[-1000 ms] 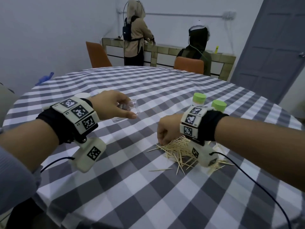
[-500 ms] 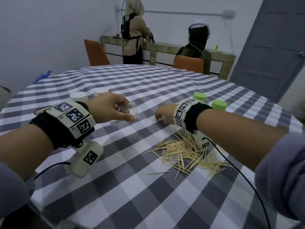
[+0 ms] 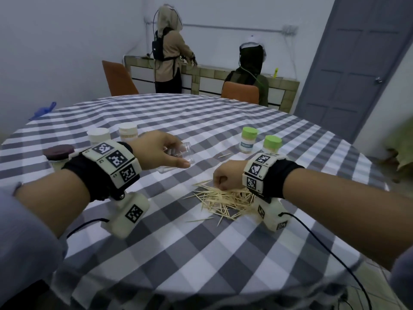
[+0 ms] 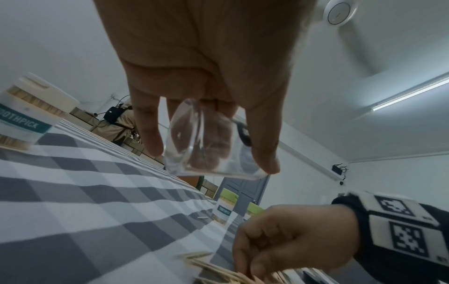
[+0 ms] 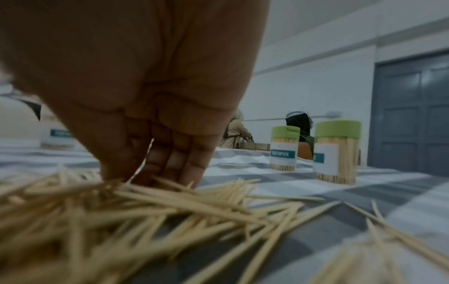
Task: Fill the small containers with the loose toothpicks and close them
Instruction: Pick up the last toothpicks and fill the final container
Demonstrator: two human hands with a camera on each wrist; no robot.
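Observation:
My left hand (image 3: 178,157) grips a small clear container (image 3: 187,147) above the checked tablecloth, tilted on its side; the left wrist view shows the clear container (image 4: 209,146) between thumb and fingers. A pile of loose toothpicks (image 3: 225,201) lies to its right. My right hand (image 3: 220,186) is down on the pile's far edge with its fingers curled. In the right wrist view the fingertips (image 5: 170,169) close on toothpicks (image 5: 150,207) at the top of the heap.
Two filled green-lidded toothpick containers (image 3: 249,139) (image 3: 271,144) stand behind my right hand. Two white-lidded ones (image 3: 98,135) (image 3: 127,132) and a dark lid (image 3: 58,151) are at the left. A stray toothpick (image 3: 224,155) lies mid-table. People and orange chairs are beyond the table.
My right hand left the pile, went up to the clear container's mouth half a second ago, and is now back down on the pile. My left hand kept holding the container.

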